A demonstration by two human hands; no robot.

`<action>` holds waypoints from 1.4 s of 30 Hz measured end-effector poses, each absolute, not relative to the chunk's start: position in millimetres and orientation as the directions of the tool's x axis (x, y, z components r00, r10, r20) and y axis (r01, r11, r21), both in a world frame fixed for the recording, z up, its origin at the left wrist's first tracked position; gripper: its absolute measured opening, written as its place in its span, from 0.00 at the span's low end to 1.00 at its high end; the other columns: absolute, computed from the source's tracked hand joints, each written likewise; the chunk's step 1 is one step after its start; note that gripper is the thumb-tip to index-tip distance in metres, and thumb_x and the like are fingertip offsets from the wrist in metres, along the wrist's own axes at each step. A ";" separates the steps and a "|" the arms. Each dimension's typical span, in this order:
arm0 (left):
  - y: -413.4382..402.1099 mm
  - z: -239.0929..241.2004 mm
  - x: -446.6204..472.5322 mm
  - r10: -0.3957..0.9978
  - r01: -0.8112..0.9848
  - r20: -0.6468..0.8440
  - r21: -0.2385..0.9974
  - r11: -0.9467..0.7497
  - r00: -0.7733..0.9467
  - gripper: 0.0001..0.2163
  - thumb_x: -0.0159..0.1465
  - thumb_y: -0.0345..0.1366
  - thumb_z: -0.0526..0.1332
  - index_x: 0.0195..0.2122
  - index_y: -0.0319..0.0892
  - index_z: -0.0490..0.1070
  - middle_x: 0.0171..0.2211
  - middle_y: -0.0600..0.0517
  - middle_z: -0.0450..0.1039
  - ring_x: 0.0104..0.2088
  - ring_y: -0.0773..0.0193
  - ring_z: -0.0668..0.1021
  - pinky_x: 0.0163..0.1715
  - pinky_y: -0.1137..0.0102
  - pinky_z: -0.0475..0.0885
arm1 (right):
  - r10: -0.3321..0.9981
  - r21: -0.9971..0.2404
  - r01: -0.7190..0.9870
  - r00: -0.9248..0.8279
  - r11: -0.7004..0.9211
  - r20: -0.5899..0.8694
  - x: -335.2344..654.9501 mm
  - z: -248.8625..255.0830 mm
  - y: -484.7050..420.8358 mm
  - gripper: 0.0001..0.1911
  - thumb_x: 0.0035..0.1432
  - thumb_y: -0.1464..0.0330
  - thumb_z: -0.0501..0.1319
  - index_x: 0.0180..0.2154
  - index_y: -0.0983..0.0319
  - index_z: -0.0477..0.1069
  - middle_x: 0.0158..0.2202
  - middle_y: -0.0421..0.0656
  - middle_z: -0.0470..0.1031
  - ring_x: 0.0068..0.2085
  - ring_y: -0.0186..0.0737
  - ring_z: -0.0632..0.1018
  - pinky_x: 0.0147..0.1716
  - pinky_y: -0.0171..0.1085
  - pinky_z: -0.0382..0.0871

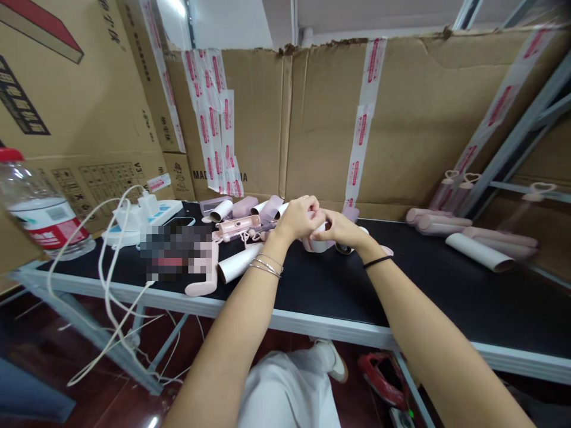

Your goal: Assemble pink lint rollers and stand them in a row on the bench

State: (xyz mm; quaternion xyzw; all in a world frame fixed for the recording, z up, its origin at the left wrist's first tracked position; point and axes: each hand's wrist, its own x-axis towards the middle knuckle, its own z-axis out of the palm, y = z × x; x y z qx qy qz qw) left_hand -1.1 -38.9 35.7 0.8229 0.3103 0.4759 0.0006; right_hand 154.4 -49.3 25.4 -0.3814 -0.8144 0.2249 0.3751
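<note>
Close together over the back middle of the table are my left hand (300, 219) and my right hand (341, 229). The fingers of both are closed around a pale pink-and-white rounded piece (314, 244), mostly covered by them, so its kind cannot be made out. Left of my hands lie white cardboard tubes (238, 263), a pink half-shell part (238, 226) and several lilac and pink pieces (244, 207). Another tube end (344, 248) shows beneath my right hand.
The black tabletop (428, 279) has a grey metal edge. Several pink cylinders (439, 224) and a white tube (479, 252) lie at right. At left stand a power strip (143, 223) with white cables (104, 279) and a bottle (44, 220). Cardboard (321, 131) walls the back.
</note>
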 end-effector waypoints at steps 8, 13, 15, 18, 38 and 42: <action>-47.3 39.1 -1.6 0.609 0.546 0.689 0.358 -0.757 0.392 0.04 0.53 0.31 0.56 0.22 0.41 0.64 0.22 0.54 0.68 0.25 0.67 0.68 0.27 0.71 0.61 | 0.796 -0.691 0.422 -0.459 0.586 0.395 158.7 25.6 -49.7 0.25 0.36 0.64 0.70 0.39 0.63 0.68 0.37 0.41 0.73 0.38 0.41 0.72 0.39 0.38 0.64; -41.9 33.8 -3.2 0.625 0.522 0.687 0.402 -0.752 0.371 0.04 0.53 0.32 0.56 0.22 0.41 0.64 0.19 0.57 0.65 0.22 0.69 0.66 0.24 0.72 0.57 | 0.802 -0.687 0.433 -0.435 0.584 0.408 162.3 25.4 -51.2 0.24 0.35 0.67 0.69 0.39 0.62 0.67 0.35 0.38 0.70 0.36 0.38 0.71 0.36 0.36 0.63; -38.3 31.4 -3.4 0.619 0.489 0.702 0.426 -0.761 0.351 0.04 0.55 0.32 0.55 0.23 0.41 0.65 0.20 0.57 0.65 0.23 0.69 0.66 0.25 0.72 0.58 | 0.810 -0.708 0.412 -0.414 0.574 0.415 163.8 24.9 -50.4 0.25 0.35 0.67 0.69 0.39 0.61 0.66 0.34 0.38 0.70 0.35 0.37 0.70 0.36 0.35 0.63; -34.3 29.7 -3.3 0.624 0.459 0.717 0.461 -0.759 0.312 0.06 0.58 0.34 0.54 0.26 0.41 0.65 0.22 0.56 0.66 0.25 0.69 0.68 0.27 0.73 0.60 | 0.825 -0.754 0.354 -0.359 0.553 0.436 166.8 24.6 -48.8 0.25 0.35 0.65 0.70 0.38 0.61 0.66 0.33 0.38 0.70 0.34 0.36 0.70 0.36 0.35 0.63; -39.5 28.1 4.3 0.631 0.263 0.630 0.582 -0.769 0.452 0.24 0.58 0.35 0.61 0.56 0.40 0.60 0.54 0.43 0.67 0.51 0.58 0.72 0.52 0.62 0.67 | 0.801 -0.778 0.200 -0.082 0.596 0.592 173.0 25.5 -41.9 0.30 0.45 0.54 0.66 0.48 0.59 0.65 0.42 0.45 0.72 0.40 0.42 0.73 0.34 0.37 0.67; -40.2 27.6 6.3 0.748 0.203 0.488 0.760 -0.618 0.449 0.25 0.57 0.38 0.63 0.56 0.40 0.60 0.55 0.41 0.63 0.49 0.57 0.73 0.46 0.64 0.71 | 0.822 -0.793 0.217 -0.167 0.569 0.544 173.8 25.5 -44.2 0.31 0.45 0.53 0.65 0.50 0.59 0.64 0.41 0.45 0.73 0.40 0.42 0.74 0.32 0.37 0.67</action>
